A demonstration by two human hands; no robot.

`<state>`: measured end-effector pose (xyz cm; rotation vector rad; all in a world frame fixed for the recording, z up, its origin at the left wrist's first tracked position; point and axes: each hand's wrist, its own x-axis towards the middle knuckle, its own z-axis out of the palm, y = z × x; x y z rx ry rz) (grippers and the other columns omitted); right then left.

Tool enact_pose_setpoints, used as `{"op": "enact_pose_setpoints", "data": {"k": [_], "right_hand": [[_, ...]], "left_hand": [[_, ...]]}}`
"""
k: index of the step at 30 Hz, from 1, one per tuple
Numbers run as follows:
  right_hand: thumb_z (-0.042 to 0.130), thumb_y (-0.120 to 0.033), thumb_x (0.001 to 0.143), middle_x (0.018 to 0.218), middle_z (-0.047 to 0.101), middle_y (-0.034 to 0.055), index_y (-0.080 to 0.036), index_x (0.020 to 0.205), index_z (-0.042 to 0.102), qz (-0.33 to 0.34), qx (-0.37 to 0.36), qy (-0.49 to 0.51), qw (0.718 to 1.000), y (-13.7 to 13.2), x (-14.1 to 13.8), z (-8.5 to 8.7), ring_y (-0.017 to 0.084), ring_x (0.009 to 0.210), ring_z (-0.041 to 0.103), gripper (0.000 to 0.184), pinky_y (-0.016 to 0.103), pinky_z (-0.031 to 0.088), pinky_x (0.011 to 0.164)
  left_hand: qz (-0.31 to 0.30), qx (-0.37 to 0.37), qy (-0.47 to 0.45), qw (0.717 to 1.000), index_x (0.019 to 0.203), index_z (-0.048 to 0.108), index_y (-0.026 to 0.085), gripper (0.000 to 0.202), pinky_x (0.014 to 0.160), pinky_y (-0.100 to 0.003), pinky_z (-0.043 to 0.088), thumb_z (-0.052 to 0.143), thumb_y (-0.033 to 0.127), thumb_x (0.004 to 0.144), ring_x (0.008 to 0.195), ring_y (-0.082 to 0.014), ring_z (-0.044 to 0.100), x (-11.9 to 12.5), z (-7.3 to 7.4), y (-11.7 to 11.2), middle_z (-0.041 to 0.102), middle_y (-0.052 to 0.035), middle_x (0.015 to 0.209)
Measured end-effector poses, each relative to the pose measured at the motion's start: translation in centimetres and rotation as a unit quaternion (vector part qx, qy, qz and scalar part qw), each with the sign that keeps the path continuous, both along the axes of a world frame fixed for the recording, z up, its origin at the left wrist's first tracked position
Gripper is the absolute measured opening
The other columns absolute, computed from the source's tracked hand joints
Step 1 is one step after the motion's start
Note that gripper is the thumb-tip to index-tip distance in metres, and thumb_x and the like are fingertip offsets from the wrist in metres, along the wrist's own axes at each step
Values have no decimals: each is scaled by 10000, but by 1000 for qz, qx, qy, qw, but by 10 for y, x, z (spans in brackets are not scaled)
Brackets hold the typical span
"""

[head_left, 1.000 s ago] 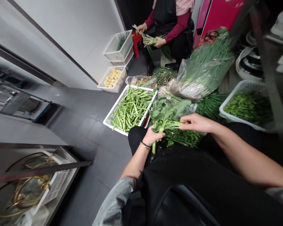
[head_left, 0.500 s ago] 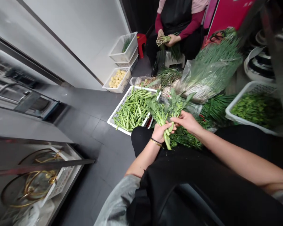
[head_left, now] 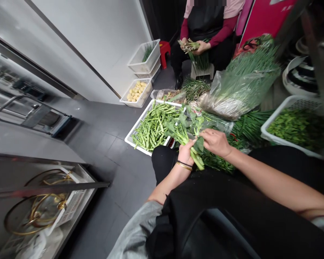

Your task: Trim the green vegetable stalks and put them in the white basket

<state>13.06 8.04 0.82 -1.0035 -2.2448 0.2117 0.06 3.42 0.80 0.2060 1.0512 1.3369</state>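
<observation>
My left hand [head_left: 186, 154] is closed around a small bunch of leafy green stalks [head_left: 179, 133], with the thick pale ends pointing down toward my lap. Close beside it, my right hand [head_left: 215, 141] has its fingers pinched on a leafy green stalk [head_left: 198, 124] at the bunch. A broad leaf [head_left: 199, 145] hangs between both hands. Just beyond my left knee stands a white basket [head_left: 131, 141] heaped with trimmed green stems [head_left: 154, 126]. More loose greens [head_left: 218, 161] lie under my right hand, partly hidden by it.
Opposite me sits a person [head_left: 205, 25] holding thin stalks. A plastic bag of long green onions [head_left: 243, 86] lies at the right, near a white crate of leaves [head_left: 264, 126]. Potatoes in a crate [head_left: 142, 102] stand by the wall. A metal rack [head_left: 93, 185] is at left.
My right hand has turned and shifted slightly, its fingers now curled tighter on the stalk. The bunch in my left hand tilts more, and a leaf now hangs between the hands.
</observation>
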Motion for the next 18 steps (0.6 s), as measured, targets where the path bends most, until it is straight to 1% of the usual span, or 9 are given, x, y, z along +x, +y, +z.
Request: {"op": "enact_pose_setpoints", "data": {"k": [2,4,6,8,9,11,13,15,18], "right_hand": [[461,-244,830,796,673,97,-166,802,639,47,-8,-68,997,-12,12,-7,196,760,622,197,283,434,675],[444,-253,847,783,673,102,-160,830,639,87,-65,-144,984,-26,25,-18,197,740,631,217,279,426,642],[481,-297,839,761,676,103,-160,855,641,115,-169,-257,945,-34,38,-29,212,712,642,211,279,412,588],[615,-365,743,743,680,106,-162,866,647,95,-280,-348,889,-31,47,-34,239,689,646,240,278,394,541],[667,-399,688,743,682,104,-164,878,649,76,-322,-351,876,-25,50,-33,244,681,644,303,277,391,532],[661,-498,678,745,683,85,-175,912,643,44,-377,-240,894,-5,48,-23,219,657,633,399,273,404,538],[526,-597,767,701,669,50,-182,885,628,33,-409,-31,911,16,36,-6,166,581,598,443,261,415,530],[494,-642,769,588,621,22,-171,732,598,14,-426,132,895,30,19,9,126,478,533,483,243,397,481],[562,-647,716,473,540,0,-171,587,529,14,-439,238,866,34,-3,18,99,402,458,495,233,359,432]], "left_hand": [[25,3,25,999,687,488,148,362,480,-218,414,793,227,509,471,-105,557,-5,-2,4,560,13,548],[47,9,39,998,700,482,148,371,473,-209,413,789,226,507,502,-113,580,-12,-1,10,598,-14,596],[61,15,49,997,709,473,149,377,469,-200,414,783,231,510,532,-123,602,-19,2,13,620,-35,630],[59,27,61,996,723,463,155,397,467,-195,415,786,234,507,540,-129,612,-21,6,13,621,-31,629],[51,34,66,996,734,460,158,406,468,-194,417,788,236,507,542,-131,615,-20,8,11,620,-26,628],[36,47,78,995,754,460,162,419,474,-194,425,791,238,508,544,-129,617,-13,11,7,618,-14,631],[23,56,91,994,768,466,162,425,479,-193,430,795,238,509,544,-126,618,-5,14,1,613,-3,630],[8,63,100,993,779,472,159,425,478,-192,429,794,241,515,545,-127,619,0,16,-4,616,-5,632],[-18,60,82,995,800,473,155,413,471,-194,422,781,241,538,548,-134,618,1,16,-10,637,-31,651]]}}
